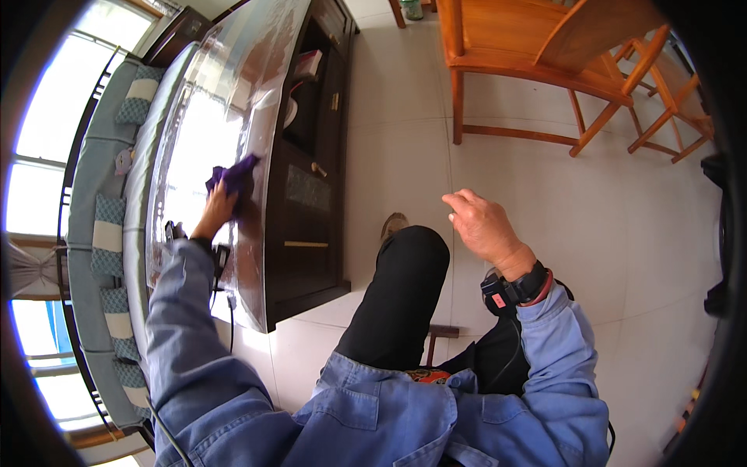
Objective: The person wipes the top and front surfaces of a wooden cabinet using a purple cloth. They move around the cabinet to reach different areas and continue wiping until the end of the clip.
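My left hand (pixel 217 211) is on a crumpled purple cloth (pixel 238 175), which lies against the glossy top of a dark wooden low cabinet table (pixel 255 125). A clear plastic sheet seems to cover that top, and window glare hides part of it. The fingertips are partly hidden by the cloth. Over the tiled floor, my right hand (pixel 483 225) hangs in the air with its fingers loosely curled and nothing visible in it. A black wrist device (pixel 509 289) is strapped to the right wrist. Small black objects (pixel 174 230) sit beside my left wrist.
A black cable (pixel 231 321) droops off the table's near end. The table's open shelf holds a box (pixel 307 64). Beyond the table stands a grey sofa (pixel 105 175) with patterned cushions (pixel 108 236). Wooden chairs (pixel 519 73) stand on the floor (pixel 397 152) at upper right.
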Action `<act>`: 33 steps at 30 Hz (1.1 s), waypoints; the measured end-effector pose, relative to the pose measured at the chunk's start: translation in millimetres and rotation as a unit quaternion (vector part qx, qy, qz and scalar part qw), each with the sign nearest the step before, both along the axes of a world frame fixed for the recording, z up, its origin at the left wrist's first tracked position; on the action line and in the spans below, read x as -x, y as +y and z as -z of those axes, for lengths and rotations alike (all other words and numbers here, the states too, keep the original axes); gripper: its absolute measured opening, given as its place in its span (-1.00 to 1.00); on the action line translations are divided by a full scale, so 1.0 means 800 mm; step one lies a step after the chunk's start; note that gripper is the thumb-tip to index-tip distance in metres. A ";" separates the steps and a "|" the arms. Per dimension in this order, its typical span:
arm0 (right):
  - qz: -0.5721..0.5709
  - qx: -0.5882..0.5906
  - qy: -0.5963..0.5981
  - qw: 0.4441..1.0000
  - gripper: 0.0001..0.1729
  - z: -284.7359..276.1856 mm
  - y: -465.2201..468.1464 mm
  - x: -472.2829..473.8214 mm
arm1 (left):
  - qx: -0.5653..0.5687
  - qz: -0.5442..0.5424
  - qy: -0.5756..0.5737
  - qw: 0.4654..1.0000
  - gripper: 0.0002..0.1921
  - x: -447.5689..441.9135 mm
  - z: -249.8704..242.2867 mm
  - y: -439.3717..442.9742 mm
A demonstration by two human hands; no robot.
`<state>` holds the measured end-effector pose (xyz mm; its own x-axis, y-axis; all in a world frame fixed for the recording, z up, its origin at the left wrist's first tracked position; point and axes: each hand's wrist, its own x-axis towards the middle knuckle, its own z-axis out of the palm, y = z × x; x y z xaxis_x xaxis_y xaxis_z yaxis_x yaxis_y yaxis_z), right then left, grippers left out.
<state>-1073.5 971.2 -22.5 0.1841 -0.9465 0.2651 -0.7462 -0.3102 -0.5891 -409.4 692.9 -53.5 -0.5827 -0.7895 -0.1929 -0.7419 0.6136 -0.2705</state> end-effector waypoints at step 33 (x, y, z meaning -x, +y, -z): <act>-0.202 -0.091 0.062 0.973 -0.78 0.046 -0.162 -0.213 | 0.090 -0.166 0.207 0.960 -0.39 0.049 -0.002 -0.144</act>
<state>-903.1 841.5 -59.0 0.5701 -0.8199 0.0520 -0.6543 -0.4914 -0.5749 -448.8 578.0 -52.3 -0.2903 -0.9438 0.1578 -0.9553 0.2954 0.0097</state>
